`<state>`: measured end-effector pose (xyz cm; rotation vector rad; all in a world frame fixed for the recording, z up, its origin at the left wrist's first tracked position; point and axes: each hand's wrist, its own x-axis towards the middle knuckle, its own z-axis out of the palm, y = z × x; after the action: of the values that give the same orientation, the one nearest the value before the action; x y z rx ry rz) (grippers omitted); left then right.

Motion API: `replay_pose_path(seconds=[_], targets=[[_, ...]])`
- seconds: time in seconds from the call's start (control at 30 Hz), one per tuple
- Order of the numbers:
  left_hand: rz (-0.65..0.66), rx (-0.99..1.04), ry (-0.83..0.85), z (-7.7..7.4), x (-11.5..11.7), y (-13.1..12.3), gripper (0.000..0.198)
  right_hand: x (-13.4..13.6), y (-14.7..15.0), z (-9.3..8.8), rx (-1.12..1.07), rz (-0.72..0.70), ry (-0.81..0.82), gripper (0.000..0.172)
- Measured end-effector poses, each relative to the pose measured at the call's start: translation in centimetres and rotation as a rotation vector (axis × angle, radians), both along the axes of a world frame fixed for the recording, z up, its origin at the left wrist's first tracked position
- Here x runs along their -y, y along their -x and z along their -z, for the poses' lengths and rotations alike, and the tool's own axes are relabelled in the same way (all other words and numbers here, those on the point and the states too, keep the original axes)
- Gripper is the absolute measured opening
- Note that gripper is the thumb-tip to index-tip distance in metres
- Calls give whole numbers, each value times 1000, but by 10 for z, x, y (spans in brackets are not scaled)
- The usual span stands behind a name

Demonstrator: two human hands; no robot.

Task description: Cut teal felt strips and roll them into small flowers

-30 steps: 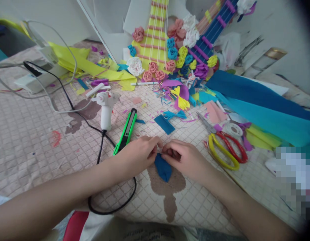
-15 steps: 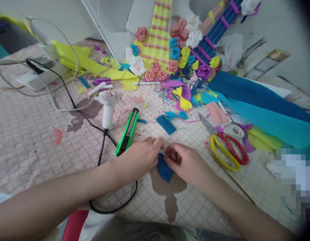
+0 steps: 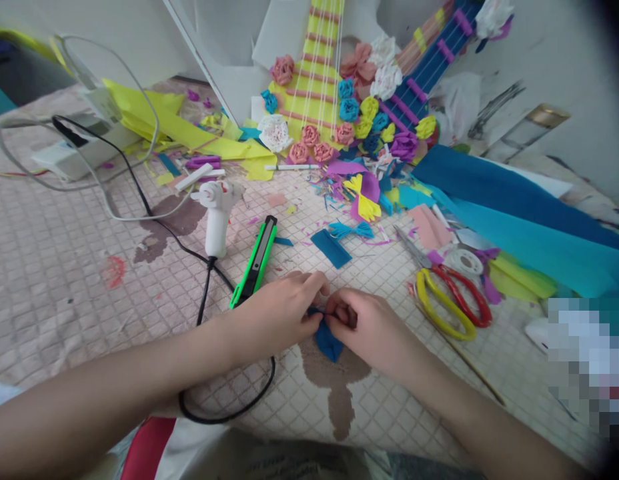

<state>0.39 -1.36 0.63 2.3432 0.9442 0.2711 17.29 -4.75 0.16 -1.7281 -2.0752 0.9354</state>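
Note:
A small piece of dark blue crepe paper (image 3: 329, 344) hangs between my two hands, its folded lower end pointing toward me. My left hand (image 3: 297, 303) pinches its upper left part between thumb and fingers. On the upper right, my right hand (image 3: 357, 319) grips the same paper close to the left fingertips. The pinched part is mostly hidden by the fingers. Beyond my hands lie a flat dark blue paper strip (image 3: 331, 249) and a light blue paper bow (image 3: 351, 230). A green utility knife (image 3: 255, 263) rests beside my left hand.
A white glue gun (image 3: 217, 223) stands at left, its black cord looping under my left forearm. Scissors (image 3: 454, 301) with yellow and red handles lie at right. Farther back are paper-flower-covered paper guitars (image 3: 312, 100), scraps and blue crepe sheets (image 3: 514, 213).
My fingers have tightened on the blue paper and its top is now pinched narrower. My left thumb has come down onto it. The view has shifted slightly.

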Motion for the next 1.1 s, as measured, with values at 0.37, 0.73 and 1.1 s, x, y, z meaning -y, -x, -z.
replay_pose_path(seconds=[0.37, 0.73, 1.1], targets=[[15, 26, 133, -10, -9, 1, 16, -8, -15, -14, -367, 114, 181, 2], [-175, 88, 194, -8, -14, -1, 17, -17, -12, -5, -519, 183, 301, 11], [-130, 181, 299, -5, -15, 3, 11, -20, -18, -2, -564, 236, 336, 11]])
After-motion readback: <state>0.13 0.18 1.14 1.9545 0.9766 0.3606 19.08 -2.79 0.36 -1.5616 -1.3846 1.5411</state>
